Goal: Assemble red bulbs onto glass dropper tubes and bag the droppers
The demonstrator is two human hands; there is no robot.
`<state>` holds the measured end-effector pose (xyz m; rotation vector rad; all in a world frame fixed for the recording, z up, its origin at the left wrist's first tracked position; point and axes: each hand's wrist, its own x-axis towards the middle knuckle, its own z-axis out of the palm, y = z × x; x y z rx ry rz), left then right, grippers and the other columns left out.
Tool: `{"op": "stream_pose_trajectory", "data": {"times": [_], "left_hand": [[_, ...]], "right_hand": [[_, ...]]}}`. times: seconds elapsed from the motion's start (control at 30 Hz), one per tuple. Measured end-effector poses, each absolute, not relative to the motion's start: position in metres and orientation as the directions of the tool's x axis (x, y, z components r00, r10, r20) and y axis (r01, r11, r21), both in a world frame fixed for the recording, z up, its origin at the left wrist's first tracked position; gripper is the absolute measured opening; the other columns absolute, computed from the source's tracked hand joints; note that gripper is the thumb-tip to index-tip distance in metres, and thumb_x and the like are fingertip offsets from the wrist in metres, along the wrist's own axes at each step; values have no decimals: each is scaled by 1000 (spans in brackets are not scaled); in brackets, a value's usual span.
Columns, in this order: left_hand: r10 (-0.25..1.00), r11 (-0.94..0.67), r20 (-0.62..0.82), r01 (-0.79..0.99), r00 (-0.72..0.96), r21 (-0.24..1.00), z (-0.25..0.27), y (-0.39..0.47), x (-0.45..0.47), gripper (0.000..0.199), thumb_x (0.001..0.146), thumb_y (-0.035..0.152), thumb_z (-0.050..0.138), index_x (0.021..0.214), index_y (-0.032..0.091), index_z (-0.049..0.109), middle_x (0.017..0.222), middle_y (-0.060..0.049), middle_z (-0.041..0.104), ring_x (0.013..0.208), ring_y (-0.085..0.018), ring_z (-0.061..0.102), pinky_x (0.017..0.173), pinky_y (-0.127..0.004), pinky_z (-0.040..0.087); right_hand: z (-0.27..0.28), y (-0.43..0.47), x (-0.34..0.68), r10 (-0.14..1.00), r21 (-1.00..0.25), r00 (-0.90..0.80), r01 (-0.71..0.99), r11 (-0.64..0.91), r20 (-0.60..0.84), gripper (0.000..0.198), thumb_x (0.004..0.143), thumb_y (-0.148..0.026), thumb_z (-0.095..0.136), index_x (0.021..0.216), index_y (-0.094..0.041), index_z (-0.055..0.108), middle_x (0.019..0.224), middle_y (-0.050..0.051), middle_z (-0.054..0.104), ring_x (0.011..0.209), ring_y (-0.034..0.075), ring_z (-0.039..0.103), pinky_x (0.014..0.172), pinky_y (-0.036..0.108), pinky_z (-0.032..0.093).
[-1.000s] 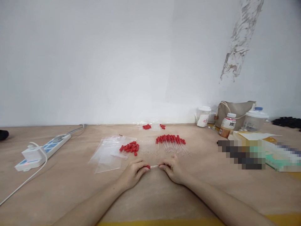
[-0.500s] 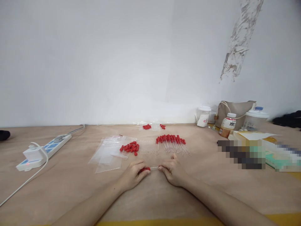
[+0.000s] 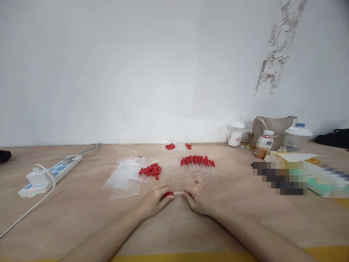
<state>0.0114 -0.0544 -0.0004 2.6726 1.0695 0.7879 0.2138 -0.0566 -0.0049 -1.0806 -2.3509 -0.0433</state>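
My left hand (image 3: 156, 199) pinches a red rubber dropper bulb (image 3: 168, 194), its open end facing right. A thin clear glass tube (image 3: 177, 193) runs from the bulb's mouth into the closed fingers of my right hand (image 3: 196, 197); how deep it sits in the bulb I cannot tell. Beyond my hands lie a pile of loose red bulbs (image 3: 150, 170), a row of bare glass tubes (image 3: 170, 170) and, to the right, several droppers (image 3: 200, 164) with red bulbs on their tubes.
Clear plastic bags (image 3: 124, 178) lie left of the loose bulbs. Another bag with red bulbs (image 3: 170, 146) rests by the wall. A power strip (image 3: 64, 165) with a white cable stands at left. A bottle (image 3: 264, 145), lidded cups and a grey bag (image 3: 275, 129) stand at right.
My right hand has shifted slightly left, towards my left hand. Less of the tube shows between bulb and fingers, and a little more of the bulb is visible.
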Motion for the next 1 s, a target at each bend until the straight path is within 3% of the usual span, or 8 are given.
{"op": "stream_pose_trajectory", "data": {"times": [0.23,0.3,0.43,0.5,0.7,1.0], "left_hand": [[641,-725,569,650,515,227,2,-42,-2,19,84,29,45,98,22,57,91,-5,57,86,-19,51,78,-31,38],[649,-675,601,718,466,171,2,-36,-10,21,83,28,47,100,22,56,94,-6,56,90,-21,49,81,-35,36],[684,-566,619,816,386,117,2,-24,-25,17,79,25,50,94,23,58,93,-5,54,92,-22,48,79,-36,37],[692,-545,621,831,368,115,1,-19,-29,15,79,23,50,90,23,59,91,-4,54,91,-22,49,78,-35,37],[712,-509,612,853,344,113,-3,-15,-29,13,79,23,49,85,23,61,84,-3,56,84,-20,51,76,-34,37],[737,-474,595,873,321,116,-3,-15,-29,14,78,25,50,88,24,59,85,-3,58,87,-23,52,76,-35,37]], "right_hand": [[11,-61,224,653,-65,-554,735,675,517,23,83,-23,40,77,-20,62,77,6,61,81,18,50,76,34,25],[9,-56,228,735,-157,-447,791,591,509,22,81,-24,42,74,-20,62,77,5,62,79,18,51,75,33,26],[7,-36,234,917,-469,-44,849,244,396,24,80,-31,43,70,-21,62,70,1,64,68,17,55,70,30,30],[10,-23,236,933,-506,69,853,128,353,27,79,-35,43,67,-20,62,68,2,64,67,18,56,70,31,30],[21,9,224,910,-451,162,892,30,381,27,77,-32,42,63,-20,62,71,5,65,70,19,57,78,36,26],[6,30,206,925,-313,192,946,-85,329,31,78,-31,38,73,-15,65,77,13,65,73,22,58,75,38,26]]}}
